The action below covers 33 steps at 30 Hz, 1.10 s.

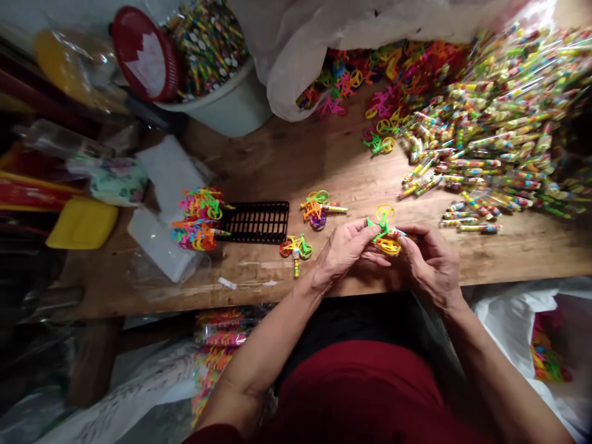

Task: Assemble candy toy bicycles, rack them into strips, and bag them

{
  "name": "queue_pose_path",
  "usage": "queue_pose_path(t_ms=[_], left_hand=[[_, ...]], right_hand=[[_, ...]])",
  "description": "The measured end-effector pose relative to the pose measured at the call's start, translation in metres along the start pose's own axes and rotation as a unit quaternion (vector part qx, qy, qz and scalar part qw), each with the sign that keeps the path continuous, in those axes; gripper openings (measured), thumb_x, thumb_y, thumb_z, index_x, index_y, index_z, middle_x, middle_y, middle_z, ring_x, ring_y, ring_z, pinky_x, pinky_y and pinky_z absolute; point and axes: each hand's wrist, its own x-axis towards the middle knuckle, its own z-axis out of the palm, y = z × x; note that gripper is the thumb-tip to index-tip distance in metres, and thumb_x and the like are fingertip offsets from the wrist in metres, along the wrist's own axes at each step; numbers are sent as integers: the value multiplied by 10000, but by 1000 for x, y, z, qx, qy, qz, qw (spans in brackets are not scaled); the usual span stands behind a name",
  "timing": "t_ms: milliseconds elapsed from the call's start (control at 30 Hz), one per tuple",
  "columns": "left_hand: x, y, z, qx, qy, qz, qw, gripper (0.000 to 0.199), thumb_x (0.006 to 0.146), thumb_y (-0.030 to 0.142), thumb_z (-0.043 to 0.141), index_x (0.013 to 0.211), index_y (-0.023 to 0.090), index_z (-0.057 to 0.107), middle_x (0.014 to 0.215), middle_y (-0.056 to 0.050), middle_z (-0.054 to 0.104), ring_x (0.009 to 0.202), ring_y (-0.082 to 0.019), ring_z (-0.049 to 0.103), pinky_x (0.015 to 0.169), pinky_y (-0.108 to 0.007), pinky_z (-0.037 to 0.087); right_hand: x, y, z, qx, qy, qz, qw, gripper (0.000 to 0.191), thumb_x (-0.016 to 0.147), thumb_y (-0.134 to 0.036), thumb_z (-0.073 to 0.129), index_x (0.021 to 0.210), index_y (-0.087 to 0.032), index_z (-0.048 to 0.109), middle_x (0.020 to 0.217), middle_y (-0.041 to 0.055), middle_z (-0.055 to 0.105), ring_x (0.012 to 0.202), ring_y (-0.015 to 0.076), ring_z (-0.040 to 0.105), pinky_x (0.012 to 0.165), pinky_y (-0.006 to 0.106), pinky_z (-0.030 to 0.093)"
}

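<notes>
Above the table's front edge, my left hand [348, 246] pinches a small plastic toy bicycle [382, 229] with a green frame and yellow wheels. My right hand [430, 256] grips a candy-filled tube [396, 233] against the bicycle; its fingers cover much of the tube. To the left lie a yellow toy bicycle [296, 245] with a candy tube pointing down from it, and an orange one [313, 209] with a tube pointing right. A black slotted rack [256, 222] lies farther left, with clustered toy bicycles [197, 234] at its left end.
A large heap of candy tubes [504, 135] covers the right of the wooden table [324, 160]. Loose toy bicycles [356, 80] spill from a white bag [296, 80] at the back. A bucket [231, 105] of tubes, a red lid [145, 52] and a yellow tray [83, 222] stand left.
</notes>
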Motion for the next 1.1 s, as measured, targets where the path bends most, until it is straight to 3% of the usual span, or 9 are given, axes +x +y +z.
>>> queue_pose_path(t_ms=[200, 333, 500, 700, 900, 1100], left_hand=[[4, 8, 6, 33, -21, -43, 998, 215, 875, 289, 605, 997, 114, 626, 888, -94, 773, 674, -214, 763, 570, -299, 630], [8, 9, 8, 42, -19, -59, 997, 223, 840, 269, 635, 997, 113, 614, 919, -118, 779, 661, -220, 765, 538, -288, 621], [13, 8, 1, 22, -60, -106, 992, 316, 809, 326, 723, 1014, 109, 620, 892, -135, 777, 674, -239, 771, 538, -281, 615], [16, 5, -6, -57, -157, -167, 972, 268, 828, 282, 697, 1007, 89, 645, 839, -152, 780, 670, -247, 766, 597, -336, 642], [11, -3, -3, -104, -181, -159, 965, 289, 855, 277, 705, 1046, 69, 646, 879, -175, 781, 662, -227, 765, 568, -282, 627], [9, -11, -3, -142, -189, -200, 951, 280, 822, 281, 739, 979, 64, 660, 850, -161, 775, 654, -228, 758, 544, -278, 624]], right_hand=[[1, 10, -7, 71, -44, 37, 996, 184, 974, -327, 618, 1108, -213, 671, 1017, 47, 735, 904, 167, 716, 797, 293, 603], [3, 8, -9, -9, -21, -40, 999, 149, 963, -255, 604, 1093, -237, 675, 996, 43, 735, 891, 174, 712, 789, 298, 594], [2, 11, -11, -79, 1, -135, 988, 218, 923, -151, 617, 1112, -250, 662, 1000, 52, 733, 898, 192, 708, 790, 339, 584], [-8, 18, -9, -57, 50, -184, 980, 375, 879, -77, 651, 1199, -273, 641, 995, 45, 721, 943, 206, 711, 795, 346, 602], [-15, 14, -10, -132, 69, -222, 964, 450, 880, -54, 656, 1268, -277, 619, 983, 37, 744, 904, 188, 741, 733, 280, 604], [-17, 15, -17, -98, 15, -269, 958, 480, 876, -73, 660, 1331, -219, 620, 1131, 96, 739, 954, 209, 742, 781, 288, 622]])
